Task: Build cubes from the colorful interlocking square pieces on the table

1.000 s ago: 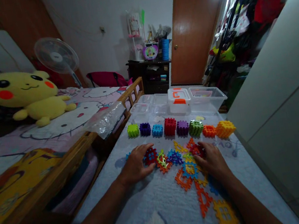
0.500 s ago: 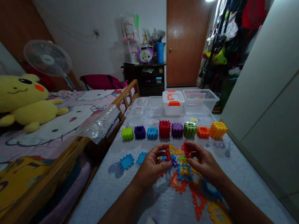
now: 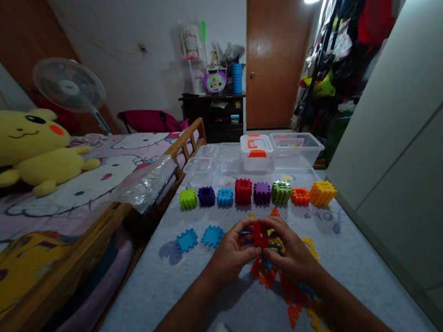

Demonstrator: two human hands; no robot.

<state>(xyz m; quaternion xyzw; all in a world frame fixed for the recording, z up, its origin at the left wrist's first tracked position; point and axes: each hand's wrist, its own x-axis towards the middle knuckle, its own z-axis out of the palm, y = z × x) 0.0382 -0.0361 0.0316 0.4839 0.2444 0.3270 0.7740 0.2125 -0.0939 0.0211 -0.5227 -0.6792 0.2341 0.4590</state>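
My left hand (image 3: 230, 255) is closed on a red interlocking block panel (image 3: 256, 235), pinched between thumb and fingers. A second red panel (image 3: 264, 235) is in the closed grip of my right hand (image 3: 296, 252). The two panels stand upright, face to face and very near each other; whether they touch I cannot tell. Under and around my hands lies a loose heap of notched pieces, among them orange pieces (image 3: 289, 295) and a yellow piece (image 3: 321, 327), partly hidden by my right arm. Left of my hands, two blue square panels (image 3: 213, 236) lie flat.
Behind my hands runs a row of assembled block cubes, from a lime cube (image 3: 188, 199) to a yellow cube (image 3: 323, 193). Clear plastic bins (image 3: 298, 144) and a box with orange latches (image 3: 258, 163) stand at the far end. A wooden bed rail (image 3: 105, 229) borders the left.
My hands have come together, bringing the two red panels from apart to nearly meeting above the heap. The left blue panels show more fully now.
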